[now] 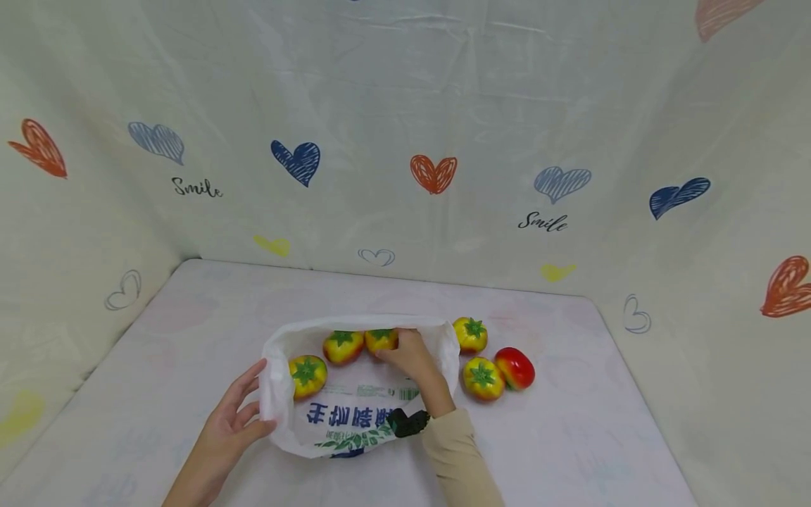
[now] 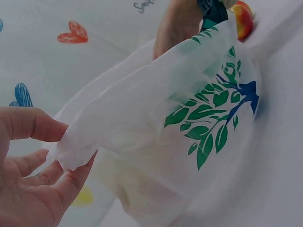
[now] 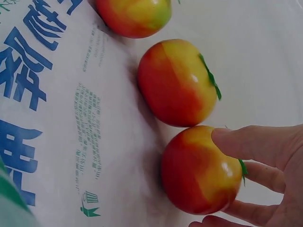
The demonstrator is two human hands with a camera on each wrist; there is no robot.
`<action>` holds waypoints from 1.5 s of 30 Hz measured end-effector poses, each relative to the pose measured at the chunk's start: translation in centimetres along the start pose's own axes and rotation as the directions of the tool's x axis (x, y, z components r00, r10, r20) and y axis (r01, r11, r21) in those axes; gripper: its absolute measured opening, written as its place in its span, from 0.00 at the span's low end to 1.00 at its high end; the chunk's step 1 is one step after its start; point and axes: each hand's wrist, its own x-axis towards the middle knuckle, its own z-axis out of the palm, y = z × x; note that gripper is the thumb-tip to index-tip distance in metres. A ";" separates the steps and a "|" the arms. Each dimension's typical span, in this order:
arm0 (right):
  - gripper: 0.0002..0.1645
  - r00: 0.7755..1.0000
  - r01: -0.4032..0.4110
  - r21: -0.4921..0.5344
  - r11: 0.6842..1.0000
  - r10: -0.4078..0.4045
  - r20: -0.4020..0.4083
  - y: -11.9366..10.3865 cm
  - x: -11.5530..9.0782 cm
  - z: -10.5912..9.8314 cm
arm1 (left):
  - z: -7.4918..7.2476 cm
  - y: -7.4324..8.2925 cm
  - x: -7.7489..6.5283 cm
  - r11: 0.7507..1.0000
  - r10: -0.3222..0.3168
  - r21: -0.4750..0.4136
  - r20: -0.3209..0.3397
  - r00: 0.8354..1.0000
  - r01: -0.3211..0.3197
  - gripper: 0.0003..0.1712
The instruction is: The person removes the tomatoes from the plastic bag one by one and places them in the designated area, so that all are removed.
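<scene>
Backing a pale table (image 1: 589,429), heart-printed sheeting (image 1: 367,105) faces left fingers (image 2: 73,182) pinching a bag (image 1: 277,398), right fingers (image 3: 266,176) gripping fruit (image 3: 196,172).

Three fruits (image 1: 344,349) inside the bag (image 1: 276,384)

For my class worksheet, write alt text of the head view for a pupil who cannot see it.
A person's left hand pinches the rim of an open white bag on a table, while the right hand, inside it, holds one of three yellow-and-red fruits there. Three more fruits sit right of the bag; hearts and "Smile" decorate the backdrop.
</scene>
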 end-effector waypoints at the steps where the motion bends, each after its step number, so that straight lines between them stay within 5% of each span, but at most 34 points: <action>1: 0.36 1.000 0.004 0.003 1.000 -0.004 -0.008 0.0 0.1 0.1 | 0.0 0.0 0.0 1.000 -0.002 0.001 0.000 1.000 0.002 0.49; 9: 0.38 0.996 0.016 -0.018 1.000 -0.017 -0.083 0.5 0.6 1.1 | 0.0 0.0 0.1 1.000 -0.001 -0.001 0.006 1.000 0.001 0.49; 26: 0.38 0.999 -0.023 0.004 1.000 0.023 -0.037 0.2 0.5 0.9 | 0.1 0.1 0.1 1.000 0.029 -0.008 0.008 1.000 -0.029 0.48; 45: 0.38 0.997 -0.060 -0.184 0.981 0.068 0.037 -0.1 -0.3 0.8 | 0.1 0.1 0.1 1.000 -0.013 0.008 0.003 1.000 0.012 0.49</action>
